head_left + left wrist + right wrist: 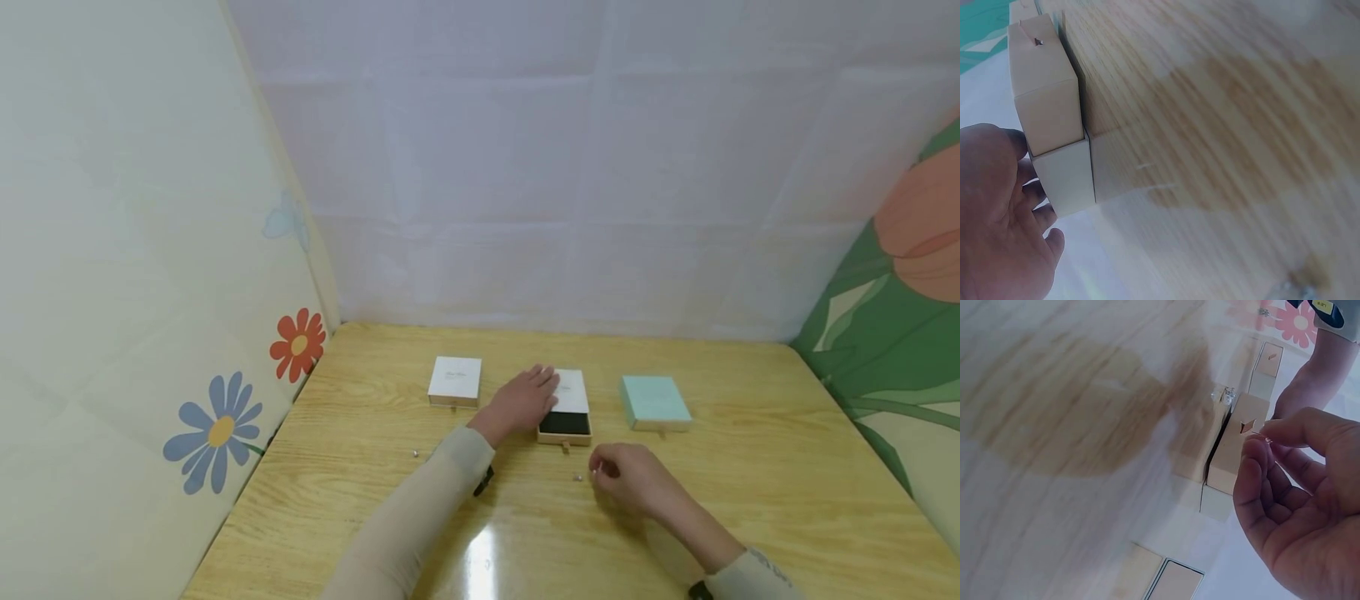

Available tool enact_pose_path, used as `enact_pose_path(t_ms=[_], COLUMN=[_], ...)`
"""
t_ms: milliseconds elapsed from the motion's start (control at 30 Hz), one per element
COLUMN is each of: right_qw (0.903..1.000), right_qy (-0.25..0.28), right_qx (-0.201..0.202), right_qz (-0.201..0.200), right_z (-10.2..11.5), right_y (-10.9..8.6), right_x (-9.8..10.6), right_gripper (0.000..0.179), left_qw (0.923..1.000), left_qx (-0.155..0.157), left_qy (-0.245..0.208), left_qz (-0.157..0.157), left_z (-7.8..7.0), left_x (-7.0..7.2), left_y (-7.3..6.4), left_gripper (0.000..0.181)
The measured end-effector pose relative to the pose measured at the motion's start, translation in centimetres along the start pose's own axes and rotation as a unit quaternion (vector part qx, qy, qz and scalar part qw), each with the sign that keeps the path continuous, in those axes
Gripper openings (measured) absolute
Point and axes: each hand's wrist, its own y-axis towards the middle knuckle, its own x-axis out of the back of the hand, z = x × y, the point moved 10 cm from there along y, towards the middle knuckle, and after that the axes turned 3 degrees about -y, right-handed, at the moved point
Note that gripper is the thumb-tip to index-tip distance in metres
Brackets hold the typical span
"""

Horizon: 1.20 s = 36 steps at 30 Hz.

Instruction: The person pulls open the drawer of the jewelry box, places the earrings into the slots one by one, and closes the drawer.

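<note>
Left to right on the yellow wood-grain bench (750,467): square white cardboard box (455,379), closed, toward the far-left corner; tiny silvery piece (415,453) nearer you. Your left hand (519,402) rests on a second white cardboard box (575,392) near the far edge, fingers straight, not clamped; its tan, black-lined drawer (564,438) sticks partway out. Another tiny silvery piece (577,477) lies in front. Your right hand (633,479), just beside, has thumb and fingertip clamped on a tiny shiny piece (1267,440), type unclear. Mint-green square box (656,398) toward the far-right corner.

Press lightly so the box won't slide; pinch firmly, wrist low, clear of the loose piece.

Surface glossy, glare (480,562) on the near side. Room: flowered cream cloth (112,208) left, creased pale sheet (525,167) behind, green floral print (900,333) right.
</note>
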Motion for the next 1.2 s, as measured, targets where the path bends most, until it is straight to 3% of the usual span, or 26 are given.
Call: enact_pose_path(t_ms=[333, 667, 1000, 1200], right_qw=[0.9997, 0.9997, 0.9993, 0.9991], right_qy=[-0.001, 0.017, -0.009, -0.017], right_qx=[0.017, -0.012, 0.015, 0.012], right_qz=[-0.017, -0.01, -0.033, -0.036], right_z=[0.4, 0.3, 1.0, 1.2], right_y=[0.8, 1.5, 2.0, 2.6], right_x=[0.7, 0.7, 1.3, 1.4], right_gripper=[0.013, 0.008, 0.008, 0.009], left_qw=[1.0, 1.0, 0.9999, 0.9999], left_qx=[0.001, 0.0, -0.004, 0.002], left_qy=[-0.002, 0.001, 0.005, -0.006], left_qz=[0.0, -0.006, -0.012, -0.014], left_z=[0.0, -0.1, -0.1, 0.2], left_x=[0.0, -0.1, -0.1, -0.3], left_y=[-0.1, 0.0, 0.1, 0.2], left_gripper=[0.055, 0.055, 0.055, 0.055])
